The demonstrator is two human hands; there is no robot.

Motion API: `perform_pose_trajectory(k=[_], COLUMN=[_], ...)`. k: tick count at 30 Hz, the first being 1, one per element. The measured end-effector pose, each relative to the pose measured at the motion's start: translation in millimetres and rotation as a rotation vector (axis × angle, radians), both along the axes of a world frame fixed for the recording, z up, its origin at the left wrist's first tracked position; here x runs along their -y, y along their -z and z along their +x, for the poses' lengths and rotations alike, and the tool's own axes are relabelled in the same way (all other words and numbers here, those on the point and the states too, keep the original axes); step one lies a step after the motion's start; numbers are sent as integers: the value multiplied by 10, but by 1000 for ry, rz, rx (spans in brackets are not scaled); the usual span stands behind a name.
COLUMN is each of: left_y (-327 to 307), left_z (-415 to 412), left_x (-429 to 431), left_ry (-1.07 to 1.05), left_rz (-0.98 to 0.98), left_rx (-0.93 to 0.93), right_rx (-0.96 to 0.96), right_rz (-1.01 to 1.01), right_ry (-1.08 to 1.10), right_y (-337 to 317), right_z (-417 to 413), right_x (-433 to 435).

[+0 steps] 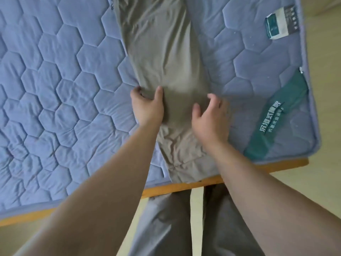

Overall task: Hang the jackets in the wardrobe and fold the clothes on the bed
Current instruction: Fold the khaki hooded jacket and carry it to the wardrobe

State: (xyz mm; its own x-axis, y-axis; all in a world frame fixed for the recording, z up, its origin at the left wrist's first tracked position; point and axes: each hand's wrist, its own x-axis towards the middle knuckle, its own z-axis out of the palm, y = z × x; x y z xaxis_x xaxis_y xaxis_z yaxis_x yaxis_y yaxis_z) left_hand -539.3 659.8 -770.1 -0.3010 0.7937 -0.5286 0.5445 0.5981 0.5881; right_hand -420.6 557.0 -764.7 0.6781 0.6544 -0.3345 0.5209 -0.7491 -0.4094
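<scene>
Limp, light trousers are pinched at their 9 o'clock edge by left hand; right hand grip is half-curled, hold unclear.

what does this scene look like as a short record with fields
surface: blue quilted mattress on wooden bed frame
item: olive garment, laid lengthwise, wrinkled near the bed's edge
left hand: grips the garment's left edge
right hand: fingers curled over its right side, grip unclear
</scene>
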Motion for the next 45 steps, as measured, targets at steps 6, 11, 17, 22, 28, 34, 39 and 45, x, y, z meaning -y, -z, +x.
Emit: perform_pose_trajectory(k=[6, 11, 17, 22, 28, 34, 39, 45], left_y=[-45, -239, -1092, -2024, -2980, -3458, -3124, -1304], left_z=[-152, -162, -142, -244, -357, -438, -278, -52], left_x=[-206, -306, -175, 60, 441, 352, -271, -642], left_ry=[-216, -161, -154, 116, 643, 515, 343, 23], left_rz=[-337, -184, -22, -6, -51, -265, -398, -314], left_rx=[405, 413, 463, 428, 16, 65, 278, 308], right_rx=[-657, -1020, -1069, -859, -578, -715, -794, -880], right_rz=[-117, -71, 142, 122, 26, -54, -75, -74], right_ry=[201, 222, 210, 45, -217, -179, -10, 136], right_y=[10, -138, -795, -1629, -2659, -3176, -2811, -1205], right_z=[589, 764, 762, 752, 636, 792, 869, 787], right_x=[-884, -1016, -865, -428, 117, 87, -564, -1000])
